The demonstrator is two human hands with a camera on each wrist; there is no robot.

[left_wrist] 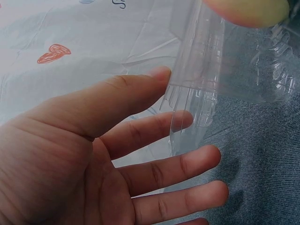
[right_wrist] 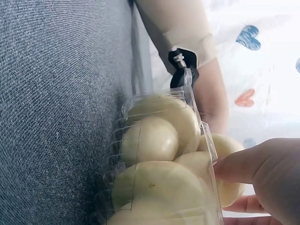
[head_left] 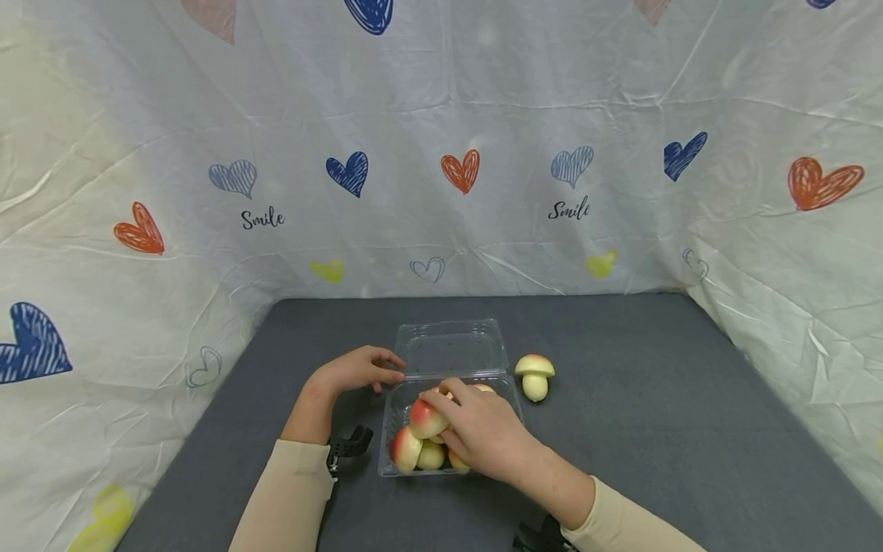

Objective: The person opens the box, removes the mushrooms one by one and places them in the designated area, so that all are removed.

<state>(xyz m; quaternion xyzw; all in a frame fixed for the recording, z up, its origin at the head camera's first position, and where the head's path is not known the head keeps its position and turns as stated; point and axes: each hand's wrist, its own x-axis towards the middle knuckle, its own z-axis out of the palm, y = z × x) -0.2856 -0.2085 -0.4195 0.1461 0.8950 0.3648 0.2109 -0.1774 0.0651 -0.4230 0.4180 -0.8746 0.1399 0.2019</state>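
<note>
Packing seems in hand: the right hand (head_left: 483, 435) pinches 1 mushroom (head_left: 426, 419) atop others in the open box (head_left: 451, 346); the left hand (head_left: 356, 369) is spread at its edge. Next likely: settle it, then fetch the loose mushroom (head_left: 535, 377) on the desk (head_left: 655, 414).

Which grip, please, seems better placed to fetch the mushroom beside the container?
Probably the right grip, once free: it is nearer that mushroom; the left grip is across the container from it.

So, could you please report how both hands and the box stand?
Left hand at box edge. Right hand grips a mushroom. Lid open, another mushroom outside.
</note>
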